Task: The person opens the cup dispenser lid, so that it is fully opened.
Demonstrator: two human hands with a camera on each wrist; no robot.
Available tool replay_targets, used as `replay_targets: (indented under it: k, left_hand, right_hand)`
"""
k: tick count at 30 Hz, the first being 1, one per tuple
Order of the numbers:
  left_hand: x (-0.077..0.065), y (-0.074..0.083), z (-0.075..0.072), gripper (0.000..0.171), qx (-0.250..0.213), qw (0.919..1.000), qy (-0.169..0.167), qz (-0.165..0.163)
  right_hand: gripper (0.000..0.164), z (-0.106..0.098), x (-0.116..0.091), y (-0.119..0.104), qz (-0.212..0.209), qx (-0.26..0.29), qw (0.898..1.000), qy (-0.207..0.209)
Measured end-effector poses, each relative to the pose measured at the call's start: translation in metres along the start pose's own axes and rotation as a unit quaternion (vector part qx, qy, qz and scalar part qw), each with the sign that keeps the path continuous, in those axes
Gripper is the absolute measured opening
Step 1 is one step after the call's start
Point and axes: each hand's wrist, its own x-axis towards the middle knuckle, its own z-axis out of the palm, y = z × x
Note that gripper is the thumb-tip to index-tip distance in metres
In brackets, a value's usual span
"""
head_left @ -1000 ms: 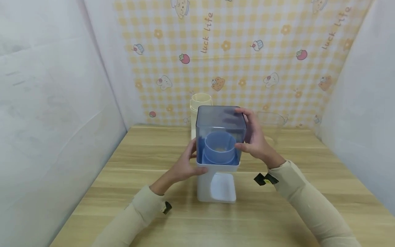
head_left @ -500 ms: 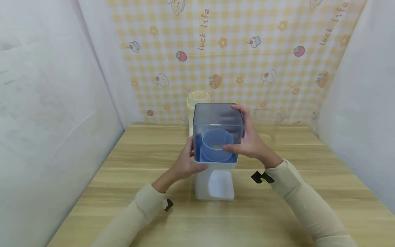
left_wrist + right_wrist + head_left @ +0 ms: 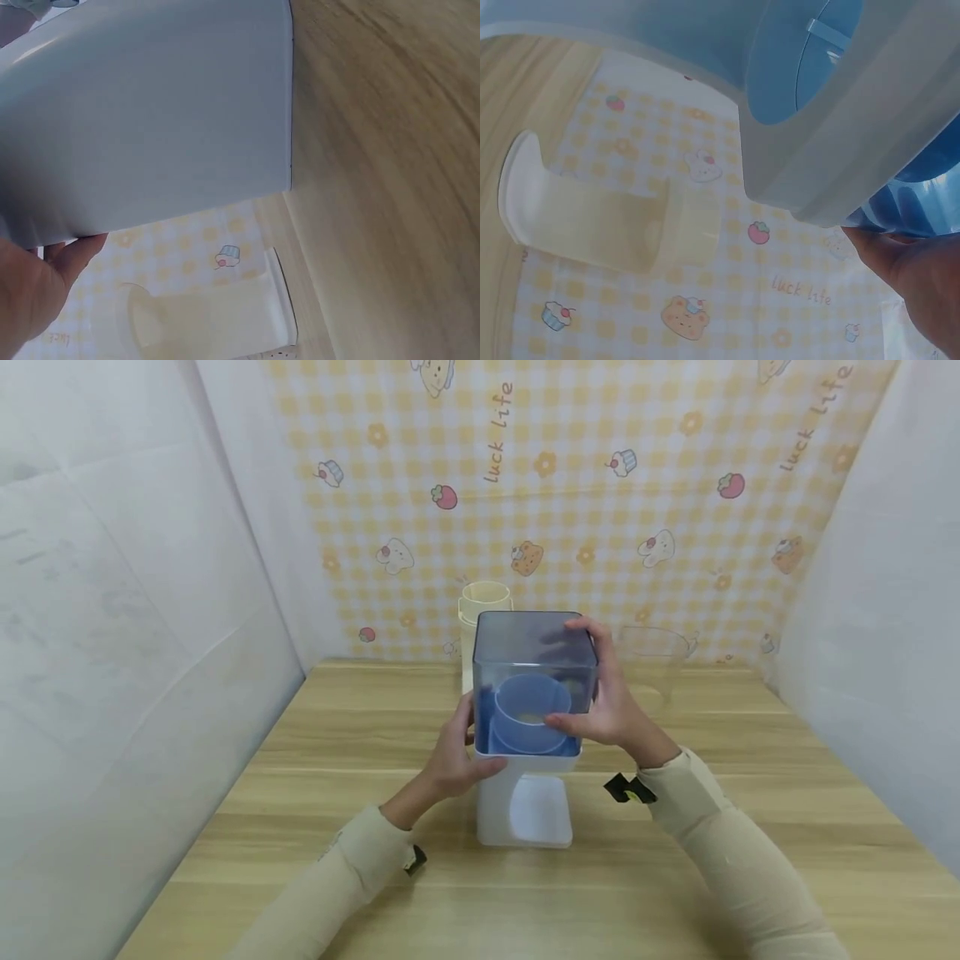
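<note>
A white C-shaped stand (image 3: 495,810) stands upright on the table, with a flat foot and a square head. On its head sits a clear smoky-grey square cover (image 3: 521,639). Through the cover shows a round blue collar (image 3: 531,739). My left hand (image 3: 452,762) grips the stand's head from the left, thumb along the front rim, its other fingers partly hidden behind. With my right hand (image 3: 617,708) I hold the cover's right side, thumb across its front face and fingers at the top right. The stand's pale side (image 3: 165,120) fills much of the left wrist view.
A cream stand with a round top (image 3: 486,602) is behind the white one, partly hidden by it. A clear pitcher (image 3: 651,662) is at the back right. Patterned cloth (image 3: 585,510) closes off the table's back, and white sheets (image 3: 150,568) flank both sides.
My right thumb has slid left across the cover's front face. My left hand keeps its grip, and the stand and cover stay together. The head view has shifted slightly.
</note>
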Motion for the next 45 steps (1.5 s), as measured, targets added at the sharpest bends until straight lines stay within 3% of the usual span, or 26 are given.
replay_targets:
  k: [7, 19, 27, 37, 45]
  left_hand:
    - [0.001, 0.001, 0.002, 0.112, -0.002, 0.9996, 0.025, 0.01]
    - [0.002, -0.002, 0.008, 0.109, 0.005, 0.9976, 0.05, 0.048]
    - [-0.002, -0.004, 0.012, 0.107, 0.009, 0.9978, 0.048, 0.045]
    - [-0.002, -0.006, 0.011, 0.109, 0.016, 0.9977, 0.044, 0.049]
    - [-0.003, -0.007, 0.01, 0.108, 0.015, 0.9972, 0.045, 0.059]
  right_hand:
    - [0.11, -0.005, 0.001, -0.002, 0.017, 0.015, 1.0, -0.013]
    - [0.111, -0.009, 0.003, 0.001, -0.003, -0.003, 1.0, -0.014]
    - [0.111, -0.01, 0.0, 0.002, 0.037, 0.0, 0.999, -0.012]
    - [0.112, -0.011, 0.002, 0.003, 0.055, 0.001, 0.998, -0.005]
    - [0.111, -0.011, 0.001, 0.005, 0.029, -0.009, 1.0, 0.001]
